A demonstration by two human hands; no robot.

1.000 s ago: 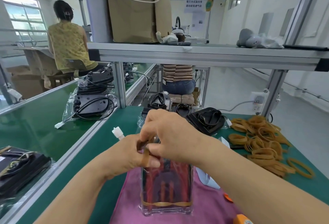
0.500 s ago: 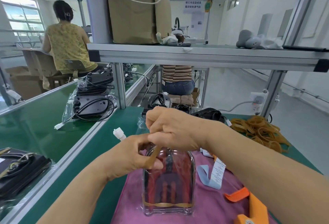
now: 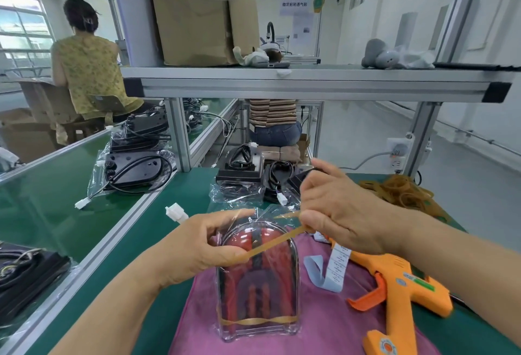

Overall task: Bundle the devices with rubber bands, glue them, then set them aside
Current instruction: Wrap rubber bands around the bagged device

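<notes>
A bagged device point(image 3: 258, 284) with a clear arched cover and red inside lies on a pink cloth point(image 3: 324, 323). One rubber band point(image 3: 258, 320) circles its near end. A second tan rubber band point(image 3: 270, 245) is stretched taut across its far end. My left hand point(image 3: 203, 244) pinches that band's left end and touches the bag's top corner. My right hand point(image 3: 342, 208), raised to the right of the device, pinches the band's other end. An orange glue gun point(image 3: 394, 292) lies on the right of the cloth.
A heap of tan rubber bands point(image 3: 400, 191) sits at the back right. Black devices in bags point(image 3: 253, 182) lie behind my hands, more point(image 3: 132, 168) on the green conveyor to the left. A white connector point(image 3: 176, 212) lies by the aluminium rail. People sit beyond the shelf.
My right hand has pulled away to the right, stretching the rubber band out from my left hand. The view has shifted, revealing the glue gun.
</notes>
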